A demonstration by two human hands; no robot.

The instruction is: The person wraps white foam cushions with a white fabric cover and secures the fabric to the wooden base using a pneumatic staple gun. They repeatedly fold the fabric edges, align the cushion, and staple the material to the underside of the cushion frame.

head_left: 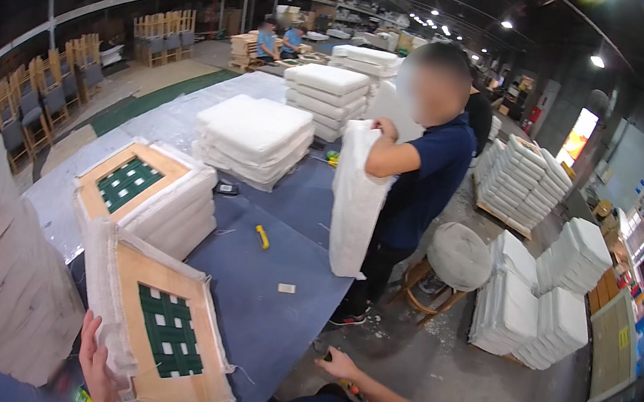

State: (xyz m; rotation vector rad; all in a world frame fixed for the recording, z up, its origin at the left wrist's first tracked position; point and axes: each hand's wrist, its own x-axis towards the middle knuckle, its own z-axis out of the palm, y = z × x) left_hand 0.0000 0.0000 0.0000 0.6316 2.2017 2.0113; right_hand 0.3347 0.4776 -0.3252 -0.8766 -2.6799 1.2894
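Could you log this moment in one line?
left hand: touching edge of white-padded panel | right hand: at small dark object, grip unclear | blue table: yellow tool

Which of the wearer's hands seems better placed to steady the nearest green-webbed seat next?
Probably the left hand: it rests against the padded edge of the seat. The right hand is apart from it, out beyond the table.

Green woven webbing point(170, 333), white cushion fabric point(109, 296)
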